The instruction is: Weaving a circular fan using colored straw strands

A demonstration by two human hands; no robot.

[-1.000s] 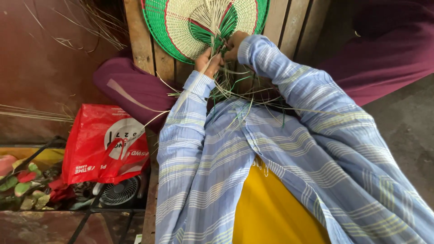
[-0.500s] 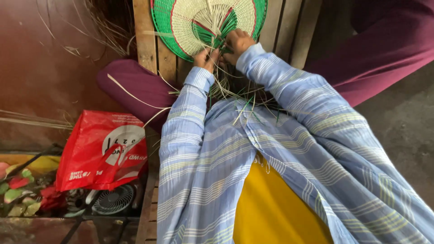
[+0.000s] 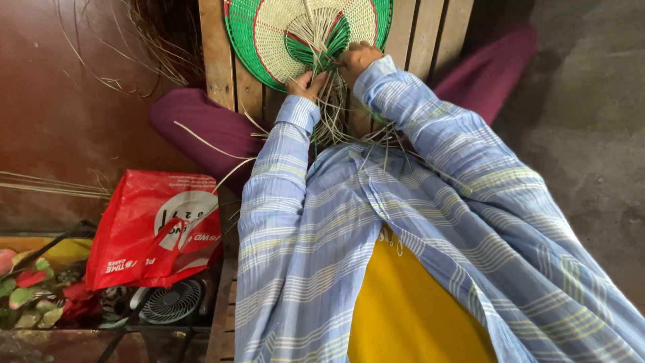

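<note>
A round woven mat, cream in the middle with red and green rings, lies on wooden slats at the top of the view. Loose pale and green straw strands hang from its near edge toward me. My left hand pinches a bunch of these strands just below the mat. My right hand grips strands at the mat's edge, right beside the left one. Both arms wear blue striped sleeves.
A red plastic bag sits at the left, with a small grey fan below it. Purple cloth covers my knees on both sides. Dry straw lies along the reddish wall. Grey concrete floor is at the right.
The view has shifted so the mat and hands sit slightly to the right and higher. Both hands stay on the strands at the mat's edge, working closer together.
</note>
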